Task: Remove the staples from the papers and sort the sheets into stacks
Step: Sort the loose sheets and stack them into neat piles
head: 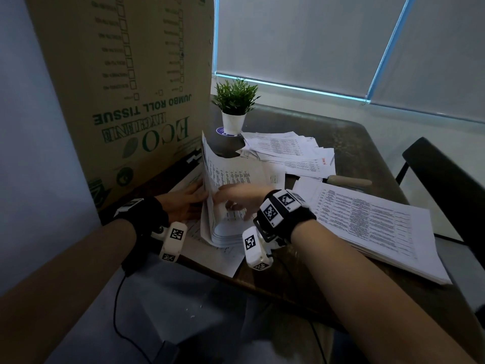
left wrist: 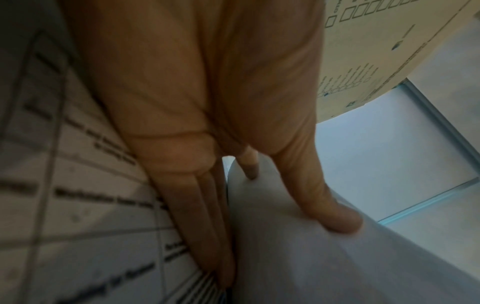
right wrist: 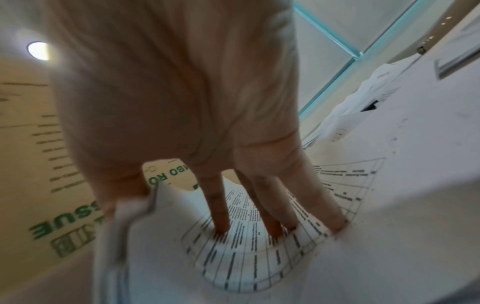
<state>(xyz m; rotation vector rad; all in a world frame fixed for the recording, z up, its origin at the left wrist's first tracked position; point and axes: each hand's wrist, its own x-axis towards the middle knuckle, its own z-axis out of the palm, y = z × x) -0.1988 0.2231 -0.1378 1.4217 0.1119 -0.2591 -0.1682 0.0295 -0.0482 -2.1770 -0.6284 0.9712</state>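
Note:
A thick bundle of printed sheets lies in front of me on the dark table, with its upper pages raised and bent to the left. My left hand is at the left of the raised pages. Its straight fingers lie along the fold, and the thumb rests on the pages' blank back. My right hand reaches across the open page. Its straight fingers press their tips on the printed table there, and the thumb is hidden behind a raised paper edge. No staple shows.
A neat stack of sheets lies to the right and a loose pile of papers at the back. A beige-handled tool lies between them. A tall cardboard box stands at left, a potted plant behind, a black chair at right.

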